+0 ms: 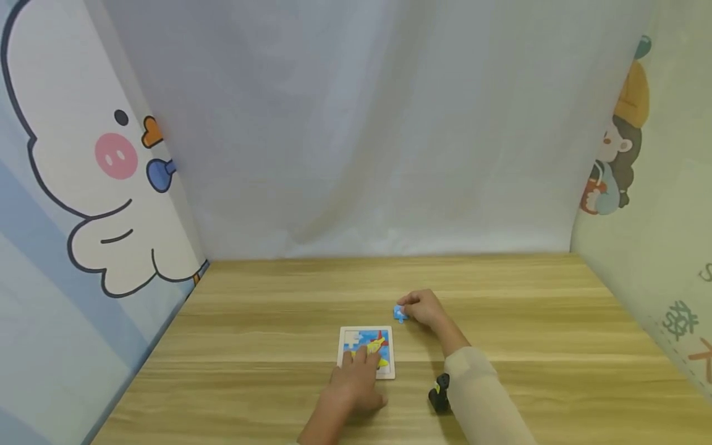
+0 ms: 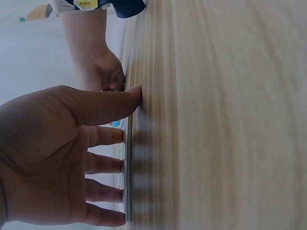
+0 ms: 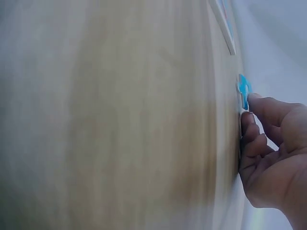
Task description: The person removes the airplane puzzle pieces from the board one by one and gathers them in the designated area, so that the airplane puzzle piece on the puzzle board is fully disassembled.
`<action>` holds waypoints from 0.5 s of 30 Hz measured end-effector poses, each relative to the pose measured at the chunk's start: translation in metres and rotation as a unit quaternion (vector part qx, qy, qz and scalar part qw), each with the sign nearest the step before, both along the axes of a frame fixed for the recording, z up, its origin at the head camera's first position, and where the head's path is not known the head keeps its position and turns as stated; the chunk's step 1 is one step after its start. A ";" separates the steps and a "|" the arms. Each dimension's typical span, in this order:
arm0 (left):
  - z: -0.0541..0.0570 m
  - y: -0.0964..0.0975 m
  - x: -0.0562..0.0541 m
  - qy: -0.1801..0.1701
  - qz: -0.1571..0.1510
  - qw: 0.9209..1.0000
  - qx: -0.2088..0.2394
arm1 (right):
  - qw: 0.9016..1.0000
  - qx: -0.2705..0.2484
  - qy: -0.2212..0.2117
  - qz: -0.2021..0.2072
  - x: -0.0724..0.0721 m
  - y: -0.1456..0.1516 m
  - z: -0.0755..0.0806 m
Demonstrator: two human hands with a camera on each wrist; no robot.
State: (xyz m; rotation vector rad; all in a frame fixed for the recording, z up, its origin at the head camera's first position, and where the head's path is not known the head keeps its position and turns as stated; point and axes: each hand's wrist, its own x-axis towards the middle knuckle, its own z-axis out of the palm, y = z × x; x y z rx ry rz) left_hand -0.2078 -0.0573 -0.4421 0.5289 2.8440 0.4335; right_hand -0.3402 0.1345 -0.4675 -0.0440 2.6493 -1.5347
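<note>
A small jigsaw puzzle (image 1: 390,352) in a pale square frame lies on the table, showing a yellow and red airplane on blue. Bare pale backing shows at its upper left. My left hand (image 1: 357,386) rests its straight fingers on the lower part of the puzzle and hides some of it; the left wrist view shows the thumb (image 2: 110,105) at the near side by the tabletop. To the upper right of the frame, my right hand (image 1: 425,308) pinches a blue puzzle piece (image 1: 398,314) between thumb and fingers, close over the table (image 3: 144,120).
A black device (image 1: 439,395) with a yellow label sits at the right wrist, beside the cream sleeve (image 1: 484,389). A pale curtain (image 1: 361,123) stands behind the table, with cartoon-printed panels at the left (image 1: 67,185) and right (image 1: 656,247).
</note>
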 end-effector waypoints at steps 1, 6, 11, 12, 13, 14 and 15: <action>-0.001 0.000 0.000 -0.002 0.000 1.000 0.001 | 1.000 0.002 0.001 0.000 0.000 0.000 0.000; -0.002 0.000 0.000 -0.005 0.001 1.000 0.007 | 1.000 0.001 -0.002 0.000 0.002 -0.001 0.002; -0.003 -0.001 -0.001 -0.009 0.002 1.000 0.016 | 1.000 -0.007 -0.002 0.006 0.004 -0.001 0.004; -0.003 -0.001 -0.001 -0.009 0.002 1.000 0.017 | 1.000 -0.009 -0.001 0.009 0.005 0.000 0.004; -0.003 -0.001 -0.002 -0.010 0.001 1.000 0.017 | 1.000 -0.012 -0.002 0.009 0.006 0.000 0.005; -0.004 -0.001 -0.002 -0.009 0.001 1.000 0.015 | 1.000 -0.016 -0.002 0.011 0.006 0.000 0.005; -0.004 -0.002 -0.002 -0.010 0.002 1.000 0.015 | 1.000 -0.019 -0.001 0.015 0.007 0.001 0.006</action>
